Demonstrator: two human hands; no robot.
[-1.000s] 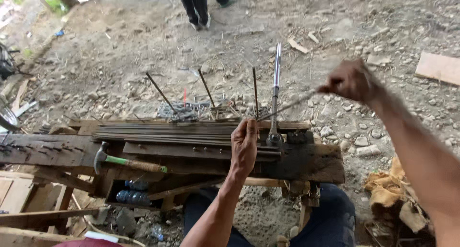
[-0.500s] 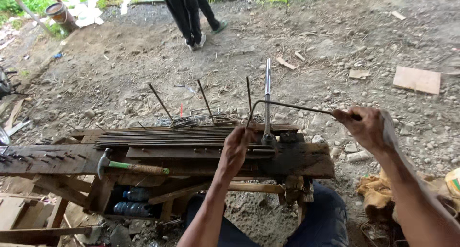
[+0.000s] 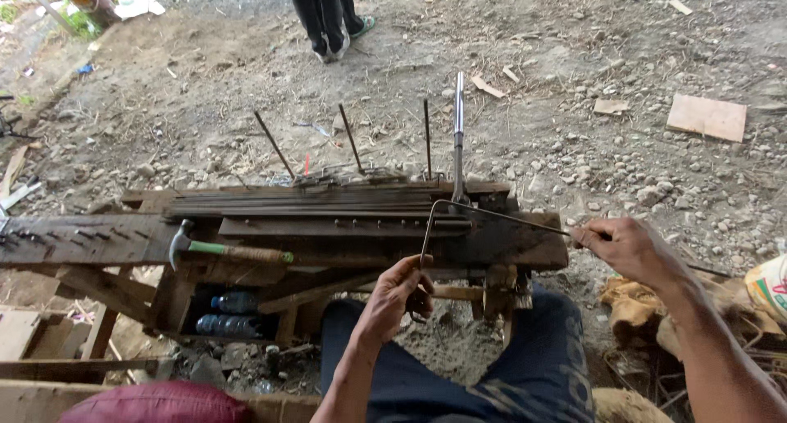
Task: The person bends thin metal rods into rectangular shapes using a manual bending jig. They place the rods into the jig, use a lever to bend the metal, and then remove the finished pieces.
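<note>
A thin steel rod (image 3: 492, 214) bent at a right angle lies over the dark wooden bench (image 3: 516, 247). My right hand (image 3: 627, 247) grips its long end at the bench's right side. My left hand (image 3: 398, 296) holds the short bent end, which hangs down in front of the bench near my knees. An upright metal bending lever (image 3: 458, 136) stands just behind the bend. Straight steel rods (image 3: 303, 203) lie stacked along the bench top.
A hammer with a green-banded wooden handle (image 3: 225, 249) rests on the bench at left. Plastic bottles (image 3: 229, 312) lie under it. Rods (image 3: 351, 140) stick up behind the bench. A person's legs (image 3: 328, 17) stand on the gravel beyond. A board (image 3: 707, 116) lies at far right.
My right hand swung the rod's end down and toward me, putting a right-angle bend in it. My left hand slid off the bench top and now holds the short end below.
</note>
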